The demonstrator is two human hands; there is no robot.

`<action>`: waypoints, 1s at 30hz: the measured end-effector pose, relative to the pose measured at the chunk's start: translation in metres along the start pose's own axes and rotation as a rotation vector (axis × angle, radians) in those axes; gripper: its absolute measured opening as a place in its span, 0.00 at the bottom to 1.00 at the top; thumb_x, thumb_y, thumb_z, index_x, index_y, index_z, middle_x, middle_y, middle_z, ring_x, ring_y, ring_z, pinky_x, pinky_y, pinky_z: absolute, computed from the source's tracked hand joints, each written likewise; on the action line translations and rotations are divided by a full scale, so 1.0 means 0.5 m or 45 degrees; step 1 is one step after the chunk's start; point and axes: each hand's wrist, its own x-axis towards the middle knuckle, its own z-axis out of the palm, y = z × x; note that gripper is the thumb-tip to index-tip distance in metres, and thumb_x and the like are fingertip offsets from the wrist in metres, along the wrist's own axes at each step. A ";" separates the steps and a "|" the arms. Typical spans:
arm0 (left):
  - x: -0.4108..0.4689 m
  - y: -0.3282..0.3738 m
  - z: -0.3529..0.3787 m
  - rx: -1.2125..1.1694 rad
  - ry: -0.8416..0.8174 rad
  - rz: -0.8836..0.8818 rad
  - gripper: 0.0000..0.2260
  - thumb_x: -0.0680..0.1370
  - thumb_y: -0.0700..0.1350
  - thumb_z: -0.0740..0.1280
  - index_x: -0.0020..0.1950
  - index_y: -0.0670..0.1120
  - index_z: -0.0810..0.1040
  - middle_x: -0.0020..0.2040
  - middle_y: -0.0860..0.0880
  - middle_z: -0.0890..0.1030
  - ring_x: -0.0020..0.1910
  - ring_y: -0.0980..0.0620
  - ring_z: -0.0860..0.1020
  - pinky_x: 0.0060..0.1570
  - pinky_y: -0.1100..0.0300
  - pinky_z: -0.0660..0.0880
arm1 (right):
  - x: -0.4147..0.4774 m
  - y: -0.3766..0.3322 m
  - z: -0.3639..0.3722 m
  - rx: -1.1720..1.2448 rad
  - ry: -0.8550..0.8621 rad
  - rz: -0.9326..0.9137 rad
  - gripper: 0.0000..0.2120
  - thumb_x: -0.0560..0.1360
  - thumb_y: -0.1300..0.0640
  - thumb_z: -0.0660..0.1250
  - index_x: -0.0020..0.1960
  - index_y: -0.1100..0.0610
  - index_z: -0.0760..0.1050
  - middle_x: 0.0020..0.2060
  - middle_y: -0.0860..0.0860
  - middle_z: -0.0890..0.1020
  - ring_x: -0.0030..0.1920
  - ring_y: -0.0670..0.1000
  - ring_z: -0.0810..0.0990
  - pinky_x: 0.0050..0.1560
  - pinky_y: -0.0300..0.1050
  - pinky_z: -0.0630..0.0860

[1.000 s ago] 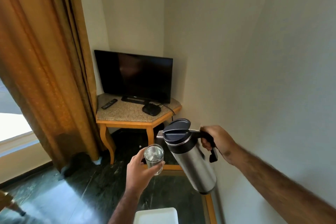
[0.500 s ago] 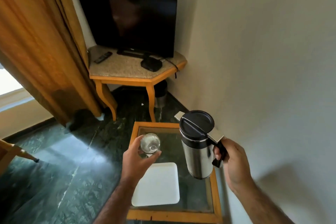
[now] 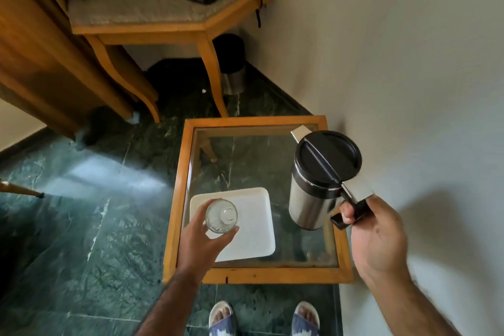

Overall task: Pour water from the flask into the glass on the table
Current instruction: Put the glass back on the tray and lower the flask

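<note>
My left hand is wrapped around a clear drinking glass, held upright over the left part of a white square tray. The steel flask has a black lid and stands roughly upright above the right side of the glass-topped table. My right hand grips its black handle. Whether the flask's base or the glass touches anything below, I cannot tell. The flask's lid is closed and no water is flowing.
The low table has a wooden frame and sits against the white wall on the right. Behind it stands a wooden TV table with a small steel bin beneath. A curtain hangs at left. My sandalled feet are near the table's front edge.
The view has tipped downward, so the television has left the frame. Both hands have lowered toward the small table; the glass is now over the white tray and the flask has gone from tilted to upright.
</note>
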 end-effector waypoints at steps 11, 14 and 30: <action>0.056 -0.175 0.100 0.091 -0.011 -0.091 0.31 0.67 0.44 0.86 0.67 0.54 0.79 0.61 0.55 0.85 0.62 0.48 0.83 0.59 0.54 0.85 | 0.042 0.184 -0.071 0.158 0.037 0.006 0.23 0.80 0.57 0.55 0.34 0.48 0.84 0.30 0.46 0.78 0.33 0.50 0.74 0.43 0.47 0.70; 0.068 -0.198 0.108 0.161 0.011 -0.093 0.30 0.67 0.46 0.86 0.66 0.55 0.79 0.59 0.59 0.84 0.59 0.52 0.83 0.53 0.63 0.83 | 0.043 0.220 -0.084 0.180 0.044 0.009 0.23 0.80 0.57 0.55 0.34 0.48 0.84 0.30 0.46 0.79 0.34 0.50 0.74 0.42 0.45 0.70; 0.060 -0.257 0.136 0.269 0.031 -0.135 0.30 0.65 0.47 0.85 0.61 0.62 0.77 0.52 0.68 0.83 0.53 0.71 0.80 0.49 0.60 0.82 | 0.032 0.297 -0.118 0.161 0.032 -0.054 0.26 0.80 0.60 0.51 0.37 0.53 0.85 0.30 0.47 0.79 0.33 0.50 0.72 0.39 0.42 0.71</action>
